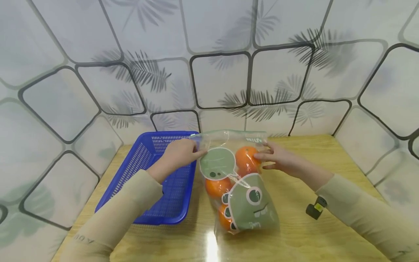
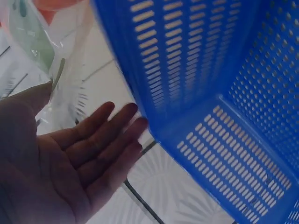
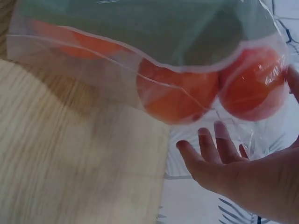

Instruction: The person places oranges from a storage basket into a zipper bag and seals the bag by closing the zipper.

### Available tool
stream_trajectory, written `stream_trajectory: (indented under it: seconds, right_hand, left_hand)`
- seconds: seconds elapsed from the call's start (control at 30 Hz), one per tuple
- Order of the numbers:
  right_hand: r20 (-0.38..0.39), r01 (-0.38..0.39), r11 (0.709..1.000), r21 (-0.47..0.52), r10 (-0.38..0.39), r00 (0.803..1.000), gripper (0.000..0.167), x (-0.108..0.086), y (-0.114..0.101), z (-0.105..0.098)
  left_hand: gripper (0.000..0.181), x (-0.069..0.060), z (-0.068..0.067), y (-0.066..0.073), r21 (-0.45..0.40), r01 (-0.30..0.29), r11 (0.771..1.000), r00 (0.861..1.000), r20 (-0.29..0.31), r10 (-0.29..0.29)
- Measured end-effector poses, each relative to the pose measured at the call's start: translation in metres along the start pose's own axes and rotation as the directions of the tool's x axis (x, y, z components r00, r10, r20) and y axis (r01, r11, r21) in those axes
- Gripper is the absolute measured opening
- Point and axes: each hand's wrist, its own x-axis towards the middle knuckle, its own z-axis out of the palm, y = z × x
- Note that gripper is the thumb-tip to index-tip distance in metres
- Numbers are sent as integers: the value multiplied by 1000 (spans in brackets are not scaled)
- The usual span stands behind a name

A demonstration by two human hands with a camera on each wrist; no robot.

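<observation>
A clear slider-zip bag (image 1: 237,182) with a green cartoon print stands on the wooden table, holding several oranges (image 1: 247,157). Its slider (image 1: 193,135) sits at the top left corner. My left hand (image 1: 180,154) is at the bag's upper left side. In the left wrist view its thumb touches the plastic while the other fingers stretch out beside the basket, holding nothing. My right hand (image 1: 278,158) touches the bag's upper right side by an orange. The right wrist view shows loosely spread fingers (image 3: 208,144) close to the plastic and a thumb against the bag.
A blue perforated plastic basket (image 1: 188,193) stands left of the bag, under my left forearm. The wooden table (image 1: 304,153) runs back to a patterned wall covering (image 1: 219,80). A small dark device (image 1: 316,208) with a yellow patch is at my right sleeve.
</observation>
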Motion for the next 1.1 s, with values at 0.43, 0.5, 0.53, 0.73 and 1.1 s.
stream_trajectory:
  seconds: [0.43, 0.5, 0.53, 0.73, 1.1]
  right_hand:
    - [-115, -41, 993, -113, 28, 993, 74, 7, 16, 15]
    - [-127, -63, 990, -125, 48, 991, 76, 7, 16, 16]
    - [-132, -73, 989, -129, 56, 990, 78, 6, 16, 17]
    - [-188, -40, 952, -305, -19, 982, 88, -3, 19, 23]
    - [-50, 270, 556, -786, -493, 869, 71, -42, 18, 60]
  left_hand:
    - [55, -52, 12, 70, 354, -230, 907, 966, -33, 257]
    - [61, -65, 18, 82, 332, -318, 888, 945, 40, 324]
    - [64, -69, 21, 86, 317, -349, 882, 936, 77, 342]
    - [74, -76, 32, 92, 297, -388, 872, 921, 147, 360]
    - [74, -60, 20, 71, 17, -301, 954, 890, 365, 274]
